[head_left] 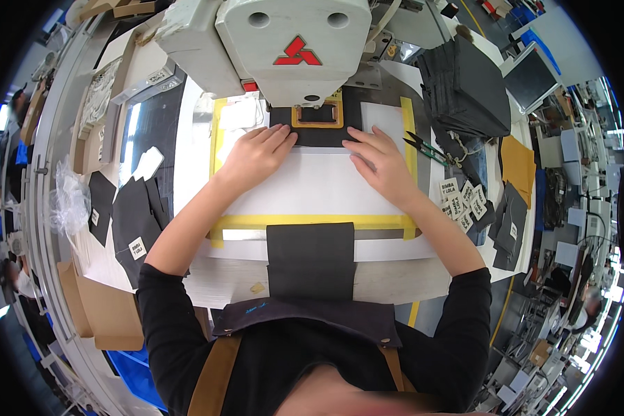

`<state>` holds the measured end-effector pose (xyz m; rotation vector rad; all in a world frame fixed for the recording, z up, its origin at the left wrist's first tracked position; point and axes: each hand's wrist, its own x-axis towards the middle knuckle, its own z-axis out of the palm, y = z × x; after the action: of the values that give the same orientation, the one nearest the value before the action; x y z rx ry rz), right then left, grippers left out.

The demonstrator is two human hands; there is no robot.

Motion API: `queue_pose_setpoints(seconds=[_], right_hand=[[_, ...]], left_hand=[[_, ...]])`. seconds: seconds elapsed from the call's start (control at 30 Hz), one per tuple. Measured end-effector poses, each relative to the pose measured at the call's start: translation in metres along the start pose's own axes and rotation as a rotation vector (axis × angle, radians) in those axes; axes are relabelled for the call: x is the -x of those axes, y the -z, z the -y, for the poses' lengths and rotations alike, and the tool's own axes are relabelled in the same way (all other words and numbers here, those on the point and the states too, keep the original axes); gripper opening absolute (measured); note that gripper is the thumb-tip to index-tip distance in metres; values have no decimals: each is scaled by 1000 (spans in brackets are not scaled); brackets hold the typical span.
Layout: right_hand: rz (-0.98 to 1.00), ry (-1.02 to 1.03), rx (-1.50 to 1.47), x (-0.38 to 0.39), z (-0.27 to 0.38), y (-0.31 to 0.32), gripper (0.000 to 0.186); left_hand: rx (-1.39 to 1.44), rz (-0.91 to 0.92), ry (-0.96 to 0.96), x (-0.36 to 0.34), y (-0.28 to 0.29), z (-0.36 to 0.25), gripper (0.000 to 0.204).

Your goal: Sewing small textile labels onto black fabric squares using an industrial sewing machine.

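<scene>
Left fingers: the left hand (255, 154) lies flat, fingers close together, tips pressing the near edge of the dark cloth (317, 136).
Right fingers: the right hand (379, 161) lies flat, fingers slightly spread, tips on the cloth's right corner; nothing pinched.
Cloth: under the sewing machine (291, 41), just below its orange clamp frame (317, 115).
Edges: a white sheet (312, 191) covers the cloth between the hands; yellow tape (312, 221) borders it.
Room: scissors (423, 146) lie just right of the right hand; labels (461, 197) beyond; a dark strip (310, 260) hangs over the table (208, 281) edge.
</scene>
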<state>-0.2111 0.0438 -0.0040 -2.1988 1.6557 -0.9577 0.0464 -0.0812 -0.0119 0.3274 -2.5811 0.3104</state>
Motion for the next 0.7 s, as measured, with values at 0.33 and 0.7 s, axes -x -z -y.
queue_pose_setpoints(seconds=[0.33, 0.7], right_hand=[[-30, 116, 120, 1, 1, -1, 23], [-7, 90, 85, 0, 2, -1, 24]], left_hand=[[78, 28, 122, 5, 8, -7, 32], [275, 32, 355, 15, 23, 8, 29]])
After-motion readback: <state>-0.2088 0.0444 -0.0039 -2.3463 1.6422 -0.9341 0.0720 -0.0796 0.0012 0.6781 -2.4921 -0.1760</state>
